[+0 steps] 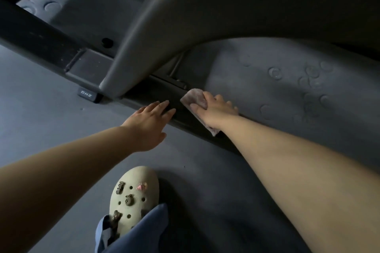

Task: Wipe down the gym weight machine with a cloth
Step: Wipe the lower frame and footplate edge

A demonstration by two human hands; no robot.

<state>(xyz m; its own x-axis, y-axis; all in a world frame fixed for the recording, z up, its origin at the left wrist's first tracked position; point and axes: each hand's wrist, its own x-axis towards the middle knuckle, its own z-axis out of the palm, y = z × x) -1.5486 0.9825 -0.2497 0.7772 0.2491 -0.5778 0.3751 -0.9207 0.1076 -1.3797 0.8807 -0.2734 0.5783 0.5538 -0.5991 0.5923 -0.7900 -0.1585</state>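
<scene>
— Fingers of the right hand (216, 109) curl over the cloth (195, 99), pressing it onto the dark base rail (176, 96) of the weight machine (205, 6). Why there?

— It looks like the rail's top is being wiped. The left hand (148, 125) lies with fingers straight and together on the rail's near edge, probably as a brace.

— Room to move?

— Leftward the grey upright (127, 57) blocks the rail; rightward it seems open. Rubber floor (41, 109) lies on both sides.

Grey gym floor (51, 113); black machine base rail (41, 33) on it; clog (133, 197) too.
</scene>
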